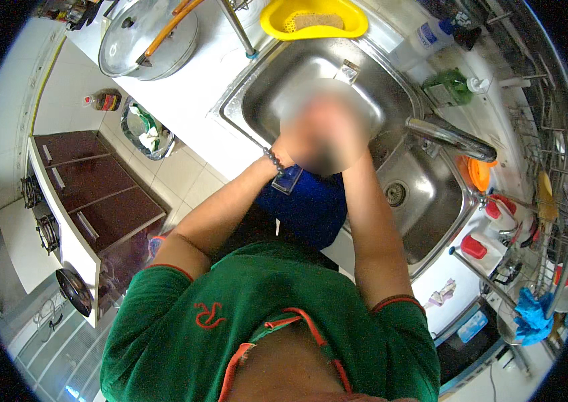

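Over the near edge of the steel sink's far-left basin (264, 100), my two hands come together. My left hand (297, 137), with a dark beaded bracelet (272, 159) at the wrist, reaches in from the lower left. From the lower right comes my right hand (349, 137), close against the left. A round blur covers both hands, so their fingers and anything between them cannot be made out. Below them a blue cloth or apron (310, 208) hangs at my front.
The faucet (451, 137) stretches across the right side, above a second basin (424, 201). A yellow colander (274, 20) stands behind the sink. Bottles, including a green one (448, 88), line the back right. A lidded pan (177, 57) sits on the left counter.
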Demonstrator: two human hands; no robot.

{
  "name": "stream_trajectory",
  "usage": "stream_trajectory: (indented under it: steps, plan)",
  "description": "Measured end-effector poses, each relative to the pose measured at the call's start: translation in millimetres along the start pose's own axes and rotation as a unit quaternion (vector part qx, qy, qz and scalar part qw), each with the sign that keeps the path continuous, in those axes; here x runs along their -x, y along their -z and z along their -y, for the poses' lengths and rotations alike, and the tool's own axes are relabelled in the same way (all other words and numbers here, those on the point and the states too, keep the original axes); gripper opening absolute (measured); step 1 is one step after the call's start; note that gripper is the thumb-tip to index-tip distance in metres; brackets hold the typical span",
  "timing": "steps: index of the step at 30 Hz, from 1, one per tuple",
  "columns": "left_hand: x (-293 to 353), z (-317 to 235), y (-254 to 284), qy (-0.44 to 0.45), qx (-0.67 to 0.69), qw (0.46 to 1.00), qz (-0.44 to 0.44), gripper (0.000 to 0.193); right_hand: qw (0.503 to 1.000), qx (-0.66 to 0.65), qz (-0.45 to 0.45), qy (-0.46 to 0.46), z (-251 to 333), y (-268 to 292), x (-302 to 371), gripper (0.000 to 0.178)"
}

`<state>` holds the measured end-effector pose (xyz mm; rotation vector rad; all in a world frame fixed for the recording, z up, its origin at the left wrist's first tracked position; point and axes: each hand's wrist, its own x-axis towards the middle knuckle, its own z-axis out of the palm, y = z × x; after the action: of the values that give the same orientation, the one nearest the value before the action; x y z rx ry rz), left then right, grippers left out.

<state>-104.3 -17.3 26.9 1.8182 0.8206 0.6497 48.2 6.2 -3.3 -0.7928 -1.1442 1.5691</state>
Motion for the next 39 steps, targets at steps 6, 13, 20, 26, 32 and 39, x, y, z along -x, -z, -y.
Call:
stream_trajectory:
  steps: [6, 13, 20, 26, 32, 39]
  plan:
    - [-4, -16, 8, 0.026, 0.151, 0.987, -0.038, 0.041, 0.956, -0.253, -0.026, -0.146, 19, 11, -26, 0.025]
    - [1, -25, 19, 0.23, 0.222, 0.947, 0.037, 0.022, 0.895, -0.383, -0.171, -0.152, 64, 2, -34, 0.038]
    - [-7, -29, 26, 0.361, 0.258, 0.895, -0.051, 0.024, 0.91, -0.365, -0.151, -0.129, 35, -33, -11, 0.04]
    - [-5, -18, 24, 0.163, 0.127, 0.976, -0.068, 0.035, 0.894, -0.302, -0.281, -0.176, 35, -6, -40, 0.028]
    - [-27, 5, 25, 0.139, 0.214, 0.966, -0.032, 0.069, 0.919, -0.274, -0.249, -0.137, -5, -8, -33, 0.015]
    - [-27, -27, 67, 0.245, 0.431, 0.868, -0.024, 0.063, 0.838, 0.4, -0.334, -0.162, -47, 40, -13, 0.042]
